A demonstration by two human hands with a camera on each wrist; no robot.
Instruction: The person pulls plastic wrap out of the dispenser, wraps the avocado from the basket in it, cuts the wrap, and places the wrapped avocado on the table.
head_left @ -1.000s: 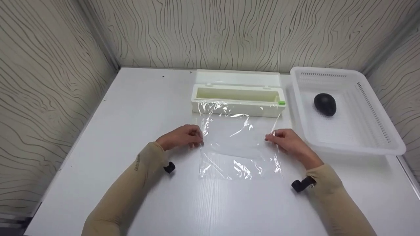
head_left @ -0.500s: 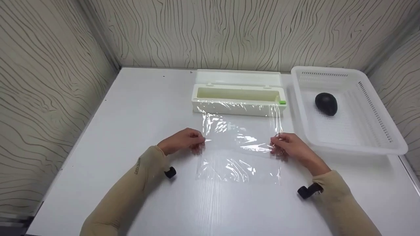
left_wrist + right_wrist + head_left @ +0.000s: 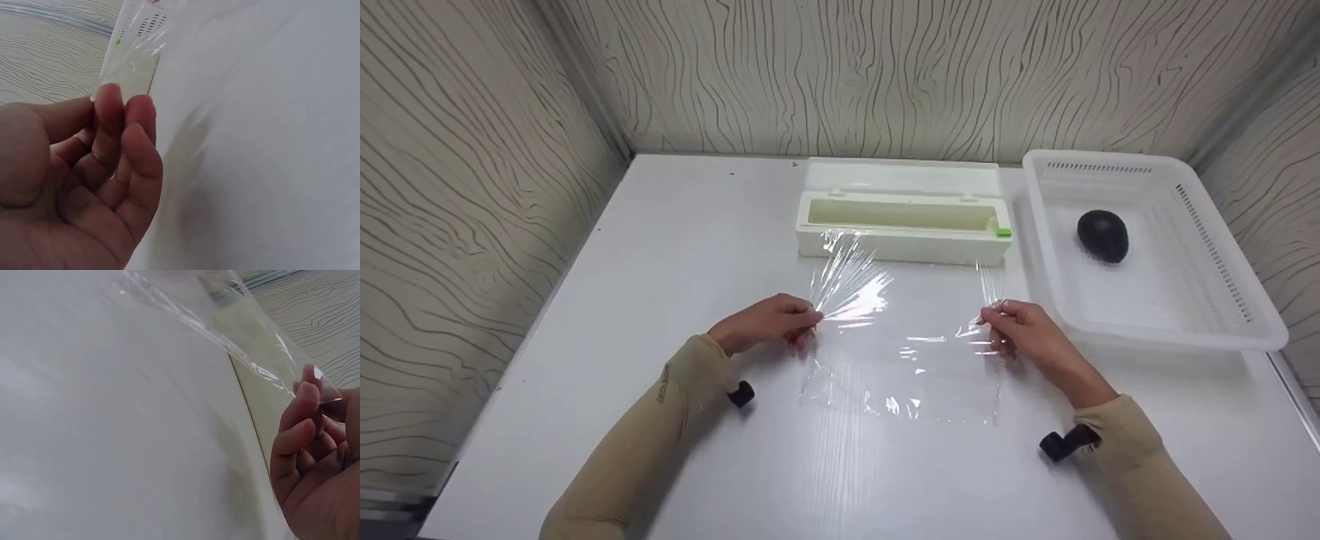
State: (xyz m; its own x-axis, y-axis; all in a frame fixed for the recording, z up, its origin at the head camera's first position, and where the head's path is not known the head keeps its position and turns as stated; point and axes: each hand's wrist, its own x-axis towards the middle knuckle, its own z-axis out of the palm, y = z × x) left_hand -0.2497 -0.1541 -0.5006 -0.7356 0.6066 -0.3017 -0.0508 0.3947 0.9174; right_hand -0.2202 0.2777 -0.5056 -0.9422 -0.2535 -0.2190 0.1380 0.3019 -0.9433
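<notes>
A sheet of clear plastic wrap point(image 3: 900, 337) stretches from the front edge of a white wrap dispenser box point(image 3: 900, 247), whose lid stands open at the back. My left hand point(image 3: 769, 322) pinches the sheet's left edge between thumb and forefinger; creases fan from that grip toward the box. On the opposite edge, my right hand point(image 3: 1027, 330) pinches the film the same way. The left wrist view shows the other fingers of the left hand point(image 3: 107, 169) loosely curled. In the right wrist view, film runs up from the fingertips of the right hand point(image 3: 320, 450).
A white plastic basket point(image 3: 1170, 341) stands at the right with a dark egg-shaped object point(image 3: 1103, 236) inside. A green slider point(image 3: 1003, 232) sits at the box's right end. Patterned wall panels border the white table point(image 3: 675, 225) at the back and sides.
The right hand has shifted slightly right and toward me. The left hand dipped slightly and drew back left over the last half second. Creases now fan from the left grip.
</notes>
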